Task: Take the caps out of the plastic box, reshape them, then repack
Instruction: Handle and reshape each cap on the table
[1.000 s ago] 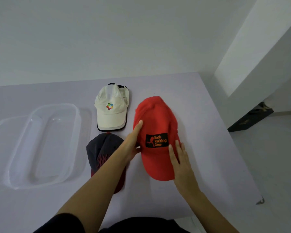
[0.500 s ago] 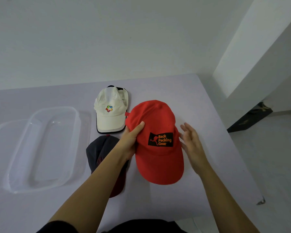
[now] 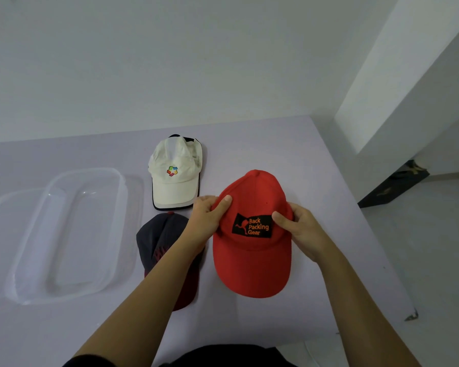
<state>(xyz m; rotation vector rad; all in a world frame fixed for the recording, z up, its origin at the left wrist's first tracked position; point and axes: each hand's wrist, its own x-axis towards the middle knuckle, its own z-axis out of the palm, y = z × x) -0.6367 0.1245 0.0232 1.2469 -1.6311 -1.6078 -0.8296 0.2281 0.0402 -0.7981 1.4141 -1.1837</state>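
Both hands are on the red cap (image 3: 252,266). The left hand (image 3: 206,221) grips the left side of the crown, thumb laid over the top and fingers curled round the edge. The right hand (image 3: 302,231) grips the right side the same way, its thumb pressing the front panel just beside the black patch (image 3: 252,227) that reads "Back Packing Gear". The cap sits between the two hands, crown up. Its brim points back toward the person and its rounded rear points toward the wall, so its long axis runs near to far. I cannot tell whether it rests on the table (image 3: 316,168) or is held just above it.

Under the left forearm lies a dark cap (image 3: 159,239) with a red brim, which also points toward the person. Beyond it is a white cap (image 3: 174,181) with a coloured badge, lying flat with the same heading.

Further left stands the clear plastic box (image 3: 125,221), open at the top. All three caps are outside it, to its right. A second clear piece (image 3: 0,207) shows at its left side.
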